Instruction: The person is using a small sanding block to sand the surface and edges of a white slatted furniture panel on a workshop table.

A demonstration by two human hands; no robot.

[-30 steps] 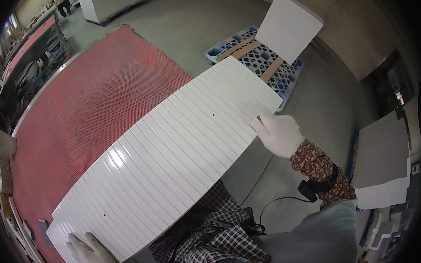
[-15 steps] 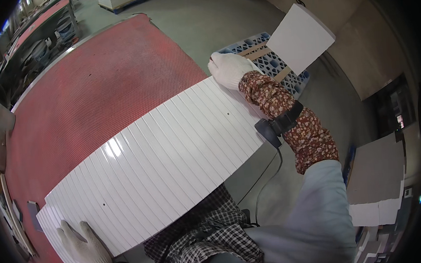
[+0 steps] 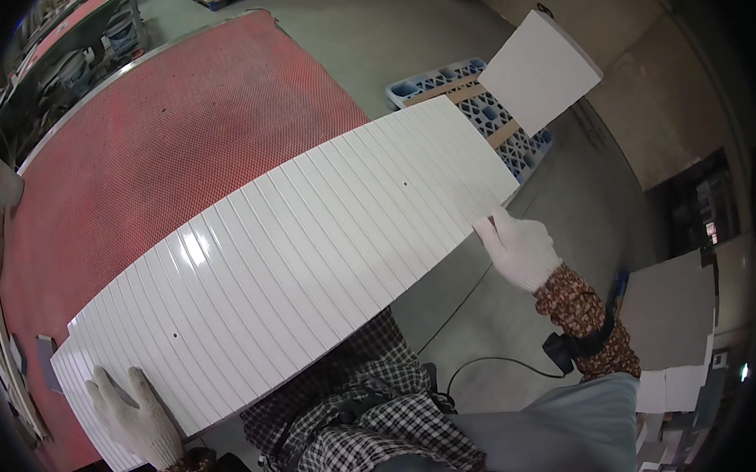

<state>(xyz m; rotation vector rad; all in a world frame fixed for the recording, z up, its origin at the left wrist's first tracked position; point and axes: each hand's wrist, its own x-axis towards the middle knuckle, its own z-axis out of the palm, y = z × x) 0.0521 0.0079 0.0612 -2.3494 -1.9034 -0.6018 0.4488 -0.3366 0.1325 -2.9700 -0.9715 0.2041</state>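
A long white grooved panel (image 3: 292, 241) with a glossy face lies slantwise in front of me, partly on the red textured tabletop (image 3: 188, 109). Two small dark dots show on its face. My left hand (image 3: 138, 424), in a white knit glove, rests flat on the panel's near left end with its fingers apart. My right hand (image 3: 519, 249), gloved the same way, has its fingers closed at the near long edge, close to the right end. The undersides of those fingers are hidden. A dark device on a strap (image 3: 575, 349) sits on my right wrist, with a cable hanging from it.
Beyond the panel's right end, a blue plastic pallet (image 3: 438, 81) with brown strips stands on the floor beside a white block (image 3: 541, 72). Stacked boards (image 3: 669, 331) stand at the right. A grey container (image 3: 1, 179) and loose strips line the table's left edge.
My right hand has come back from the panel's far right corner to its near edge. My left hand stays on the panel's left end. The view has shifted slightly.
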